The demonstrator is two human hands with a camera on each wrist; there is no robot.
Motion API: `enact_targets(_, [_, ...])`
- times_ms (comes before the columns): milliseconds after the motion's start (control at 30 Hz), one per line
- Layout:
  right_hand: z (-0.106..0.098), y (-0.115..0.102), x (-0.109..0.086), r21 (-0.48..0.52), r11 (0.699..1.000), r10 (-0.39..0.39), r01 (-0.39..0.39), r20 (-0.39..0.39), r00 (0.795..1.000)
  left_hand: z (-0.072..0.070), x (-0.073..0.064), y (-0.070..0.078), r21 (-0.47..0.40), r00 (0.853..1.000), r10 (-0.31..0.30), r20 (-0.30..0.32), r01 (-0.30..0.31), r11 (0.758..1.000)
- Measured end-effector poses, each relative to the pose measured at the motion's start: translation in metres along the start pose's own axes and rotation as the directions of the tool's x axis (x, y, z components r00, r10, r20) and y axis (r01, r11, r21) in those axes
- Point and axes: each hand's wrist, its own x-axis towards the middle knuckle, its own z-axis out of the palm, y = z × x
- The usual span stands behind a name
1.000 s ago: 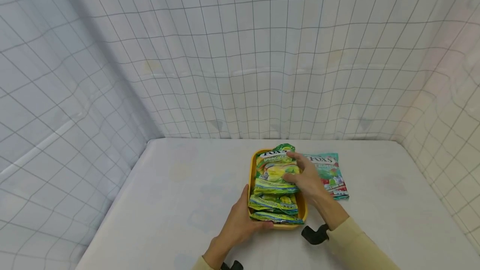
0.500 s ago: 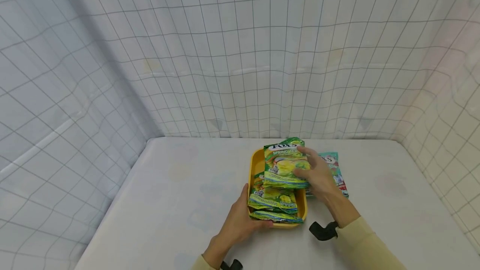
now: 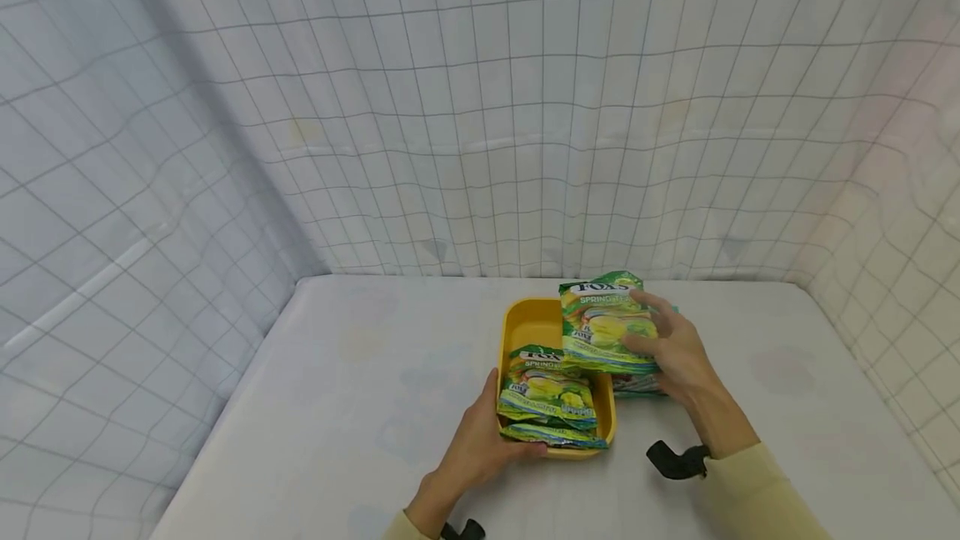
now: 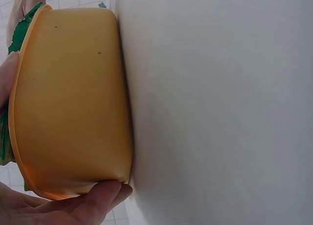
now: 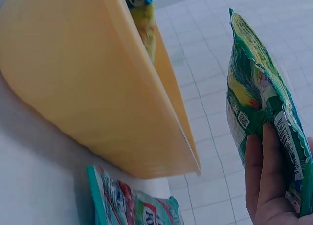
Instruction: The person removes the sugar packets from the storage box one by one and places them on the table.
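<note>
i read the right hand point(image 3: 684, 357) as pinching a green packet point(image 3: 600, 325) at its right edge, thumb on the front, so the packet juts left of the grip, its longer axis seemingly running away from the person. it's held up over the right rim of the yellow tub point(image 3: 534, 317) and the teal packet point(image 3: 636, 385); left hand point(image 3: 477, 444), farther off, grips the tub's near-left corner.

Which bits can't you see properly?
Head view: most of the teal packet, behind the held green packet and right hand.
Left wrist view: inside the yellow container, hidden by its wall.
Right wrist view: the teal packet's end, cut off by the bottom edge; green packet's fine print, too small.
</note>
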Motion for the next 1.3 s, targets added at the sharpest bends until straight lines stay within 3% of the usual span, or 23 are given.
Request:
enact_targets(400, [-0.028,-0.001,-0.004,0.073,0.997,-0.021,0.019,0.029,0.999,0.000,0.001,-0.001,0.041,1.000,0.023,-0.003,-0.023,0.999])
enact_targets(900, [-0.053,0.004,-0.008,0.196,0.979,-0.048,0.052,-0.023,0.999,0.000,0.002,0.001,0.067,1.000,-0.011,-0.002,0.011,0.998])
enact_targets(1300, [-0.075,0.009,-0.011,0.250,0.966,-0.066,0.068,-0.015,0.998,0.001,0.001,0.001,0.089,1.000,0.006,-0.012,-0.005,0.996])
